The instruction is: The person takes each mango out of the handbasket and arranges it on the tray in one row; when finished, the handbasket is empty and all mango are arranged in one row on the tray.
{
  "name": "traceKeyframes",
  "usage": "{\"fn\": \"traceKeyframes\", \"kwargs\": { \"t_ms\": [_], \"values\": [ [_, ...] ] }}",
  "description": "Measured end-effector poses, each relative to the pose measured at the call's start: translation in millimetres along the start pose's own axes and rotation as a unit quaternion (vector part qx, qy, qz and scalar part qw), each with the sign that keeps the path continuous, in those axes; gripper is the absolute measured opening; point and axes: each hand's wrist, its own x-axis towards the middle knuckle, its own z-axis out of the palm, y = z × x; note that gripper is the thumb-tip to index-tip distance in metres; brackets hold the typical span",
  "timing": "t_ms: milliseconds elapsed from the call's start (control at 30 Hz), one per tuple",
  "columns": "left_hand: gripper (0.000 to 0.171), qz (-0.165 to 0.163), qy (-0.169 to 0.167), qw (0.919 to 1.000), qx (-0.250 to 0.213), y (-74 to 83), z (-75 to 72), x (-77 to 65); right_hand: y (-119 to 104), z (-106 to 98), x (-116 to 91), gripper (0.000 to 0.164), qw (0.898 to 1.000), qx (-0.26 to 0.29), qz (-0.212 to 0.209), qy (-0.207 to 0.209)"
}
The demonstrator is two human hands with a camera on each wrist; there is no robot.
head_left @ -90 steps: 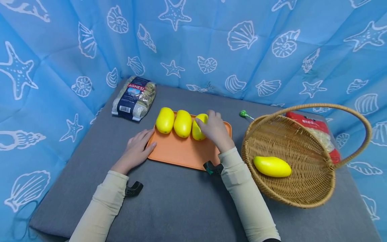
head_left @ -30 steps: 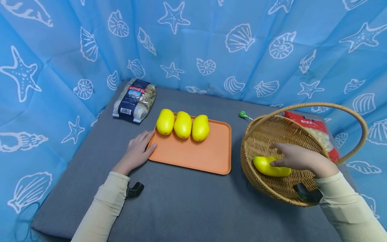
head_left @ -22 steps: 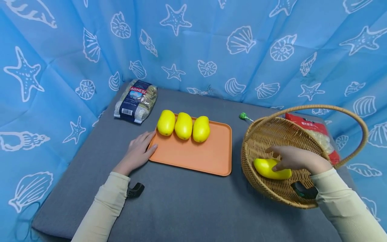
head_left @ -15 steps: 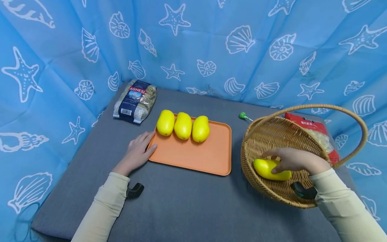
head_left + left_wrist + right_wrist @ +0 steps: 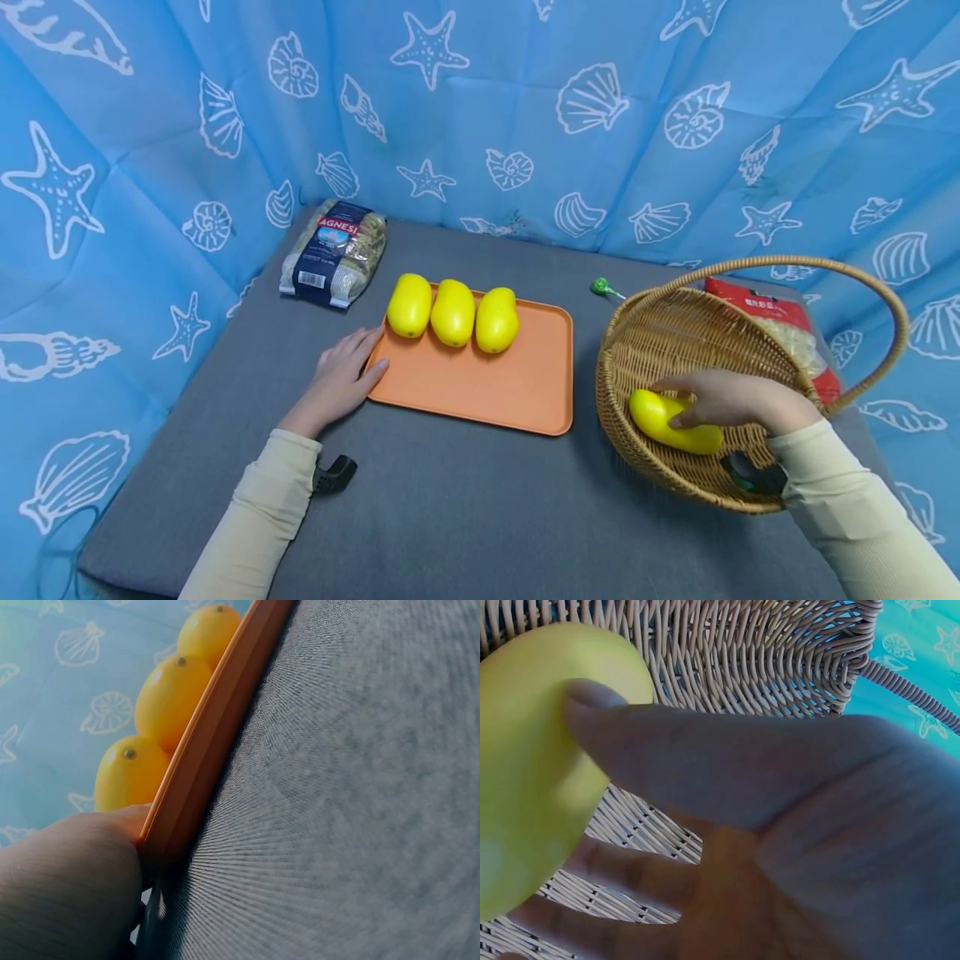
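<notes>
In the head view my right hand (image 5: 731, 396) reaches into a wicker basket (image 5: 693, 333) and grips a yellow mango (image 5: 652, 412). The right wrist view shows the thumb pressed on the near side of the mango (image 5: 532, 757), with fingers curling under the far side; some fingertips are hidden. Three more mangoes (image 5: 453, 312) lie side by side along the back of an orange tray (image 5: 480, 387). My left hand (image 5: 341, 379) rests at the tray's left edge, its thumb over the rim and fingers loosely extended. The left wrist view shows this hand touching the tray's side (image 5: 202, 765).
A pasta bag (image 5: 333, 250) lies at the back left of the grey table (image 5: 450, 500). Behind the basket is a red packet (image 5: 765, 312), and a green lollipop (image 5: 602, 286) lies near its left rim. The basket's tall handle (image 5: 896, 325) arches on the right.
My right hand has left the third mango on the tray and moved right into the basket. Its fingers have closed round the mango there, which has turned slightly. My left hand has stayed still.
</notes>
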Motion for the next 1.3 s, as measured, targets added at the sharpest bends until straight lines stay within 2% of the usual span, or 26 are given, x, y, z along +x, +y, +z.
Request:
{"fn": "traceKeyframes", "kwargs": {
  "t_ms": [267,533,767,1000,1300],
  "values": [
    [0.062,-0.001,0.000,1.0000,-0.001,1.2,-0.1,-0.5,0,7,-1,0.069,1.000,-0.019,0.008,0.017],
    [0.062,0.004,0.002,1.0000,0.004,-1.3,1.9,0.1,3,11,3,0.086,1.000,-0.006,0.019,0.013],
    [0.062,0.000,-0.001,1.0000,0.002,-0.2,0.7,0.5,1,10,4,0.086,1.000,-0.003,0.009,0.017],
    [0.062,0.001,-0.002,1.0000,0.004,-0.2,1.2,0.0,0,11,6,0.090,0.999,-0.002,0.033,0.012],
    [0.062,0.001,-0.002,1.0000,0.001,-1.8,1.1,0.6,1,11,8,0.089,0.999,-0.012,0.029,0.020]
  ]
}}
